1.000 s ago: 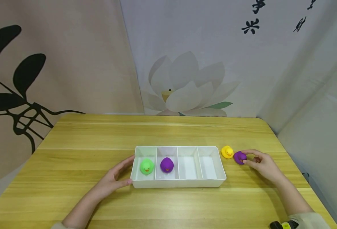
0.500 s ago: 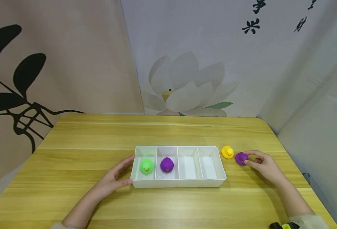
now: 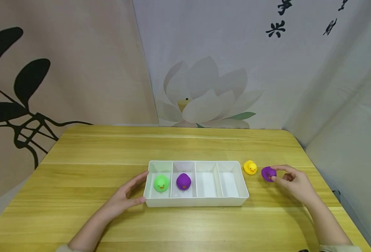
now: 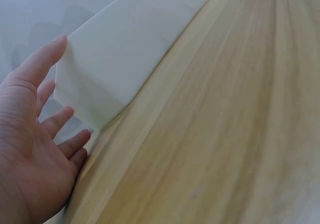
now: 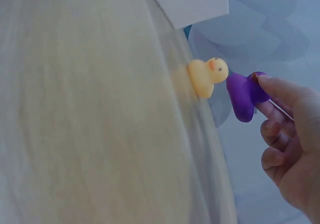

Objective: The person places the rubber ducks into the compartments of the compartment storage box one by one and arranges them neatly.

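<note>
– any writing?
– black characters [image 3: 275,30] on the backdrop [image 3: 217,31], unreadable to me.
– hands?
– right hand [image 3: 295,184] pinches a purple duck [image 3: 267,174] near the yellow duck [image 3: 250,168]; left hand [image 3: 124,196], fingers spread, touches the tray [image 3: 194,202].

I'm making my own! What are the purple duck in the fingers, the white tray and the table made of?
Held purple duck: probably rubber or soft plastic, fairly matte; smooth, rounded body.
White tray: likely hard plastic, smooth; thin, straight walls.
Table: wood or wood-look laminate, perhaps satin; grain shows either way.
</note>
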Motion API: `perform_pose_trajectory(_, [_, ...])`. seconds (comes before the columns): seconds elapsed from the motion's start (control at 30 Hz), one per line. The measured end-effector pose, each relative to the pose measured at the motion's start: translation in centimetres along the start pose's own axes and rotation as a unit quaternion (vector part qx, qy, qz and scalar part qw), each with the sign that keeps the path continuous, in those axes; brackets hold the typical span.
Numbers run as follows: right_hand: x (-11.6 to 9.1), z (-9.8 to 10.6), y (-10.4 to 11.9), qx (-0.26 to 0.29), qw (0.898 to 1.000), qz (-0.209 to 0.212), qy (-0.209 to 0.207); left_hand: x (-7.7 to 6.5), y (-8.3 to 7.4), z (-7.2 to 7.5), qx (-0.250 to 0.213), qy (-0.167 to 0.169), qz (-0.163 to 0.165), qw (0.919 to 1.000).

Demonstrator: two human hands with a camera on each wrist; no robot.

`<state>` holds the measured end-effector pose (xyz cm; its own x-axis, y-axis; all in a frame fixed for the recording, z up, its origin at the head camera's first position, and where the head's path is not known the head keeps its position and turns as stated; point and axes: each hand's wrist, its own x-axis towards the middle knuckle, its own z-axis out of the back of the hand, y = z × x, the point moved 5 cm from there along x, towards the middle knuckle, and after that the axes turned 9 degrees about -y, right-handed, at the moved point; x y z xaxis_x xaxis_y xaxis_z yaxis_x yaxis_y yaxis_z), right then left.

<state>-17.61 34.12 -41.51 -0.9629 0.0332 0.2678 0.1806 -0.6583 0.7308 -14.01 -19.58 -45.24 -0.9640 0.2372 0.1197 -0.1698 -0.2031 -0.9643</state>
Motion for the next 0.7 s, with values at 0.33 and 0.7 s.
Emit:
perform_pose_trajectory(0.33, [-0.4,0.4,2.8,0.012,1.000,0.007,-0.010,0.0,-0.1,0.0,-0.003,0.003,-0.006,1.0000])
perform_pose_trajectory(0.7, [-0.6,0.1,5.7,0.039,0.998,0.043,-0.016,0.0,-0.1,0.0,0.002,0.004,-0.009,0.9999])
